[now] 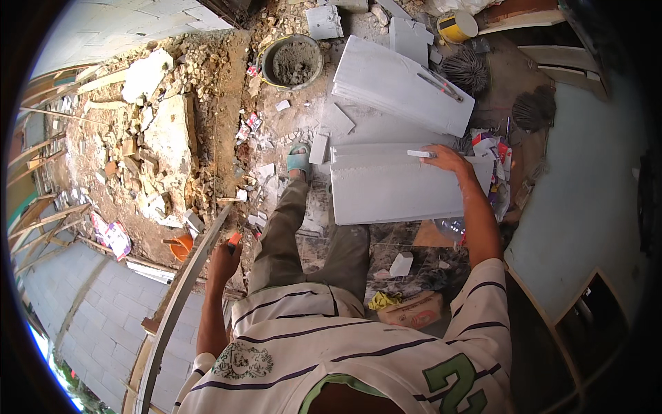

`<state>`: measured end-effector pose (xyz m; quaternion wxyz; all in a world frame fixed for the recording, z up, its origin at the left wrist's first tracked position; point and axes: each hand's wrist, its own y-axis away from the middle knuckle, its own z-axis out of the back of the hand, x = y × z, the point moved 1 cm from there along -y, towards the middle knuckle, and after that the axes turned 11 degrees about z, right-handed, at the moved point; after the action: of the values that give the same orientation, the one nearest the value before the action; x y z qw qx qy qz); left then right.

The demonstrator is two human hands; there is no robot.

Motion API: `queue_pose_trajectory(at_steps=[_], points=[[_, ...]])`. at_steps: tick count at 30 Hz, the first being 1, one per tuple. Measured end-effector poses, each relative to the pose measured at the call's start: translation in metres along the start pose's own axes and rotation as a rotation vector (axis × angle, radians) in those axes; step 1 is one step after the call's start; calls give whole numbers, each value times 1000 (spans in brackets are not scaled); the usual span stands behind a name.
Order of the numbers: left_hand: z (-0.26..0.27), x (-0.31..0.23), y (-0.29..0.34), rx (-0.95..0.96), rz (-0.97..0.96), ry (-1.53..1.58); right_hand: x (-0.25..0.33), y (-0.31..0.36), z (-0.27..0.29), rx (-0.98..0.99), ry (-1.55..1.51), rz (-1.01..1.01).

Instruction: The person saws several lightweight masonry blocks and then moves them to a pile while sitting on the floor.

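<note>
My right hand (447, 159) rests near the far edge of a large white block (396, 190). A short, flat white piece (419, 154) is pinched between its fingers. At my left side my left hand (224, 259) is closed round a thing with an orange end (235, 239); the rest of it is hidden in the fist. Close beside that hand runs a long grey bar (176, 297), slanting past my forearm. I cannot tell whether the two touch. Beyond the first block lies a second large white block (386, 79), with a thin two-armed metal tool (441, 87) on top.
A round bucket (264, 61) of grey mortar stands ahead. Rubble and broken stone (148, 138) cover the ground at left, near an orange container (181, 246). A yellow can (457, 27) and dark bundles (465, 71) lie at far right. A clear plastic bottle (452, 228) lies beside the near block.
</note>
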<state>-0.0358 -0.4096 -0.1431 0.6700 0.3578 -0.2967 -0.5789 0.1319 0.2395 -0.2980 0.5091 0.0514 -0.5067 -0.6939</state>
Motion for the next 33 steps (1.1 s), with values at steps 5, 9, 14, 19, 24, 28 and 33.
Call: queue_pose_trajectory(at_steps=[5,9,14,19,24,28,33], points=[[0,10,2,-101,-66,98,77,-14,18,-53,59,-169],[8,2,-5,-81,-36,42,73,-36,-4,12,326,-198],[6,-6,-7,-94,-112,81,130,-47,-19,-276,227,-248],[22,-59,1,-23,-163,21,136,-34,-51,-691,-82,-14],[30,-106,12,-9,-346,-50,140,38,-115,-1105,-154,-117],[46,-141,24,41,-489,-25,148,79,-186,-1147,-259,-350],[72,-193,37,113,-645,-99,172,88,-235,-1059,-609,-602]])
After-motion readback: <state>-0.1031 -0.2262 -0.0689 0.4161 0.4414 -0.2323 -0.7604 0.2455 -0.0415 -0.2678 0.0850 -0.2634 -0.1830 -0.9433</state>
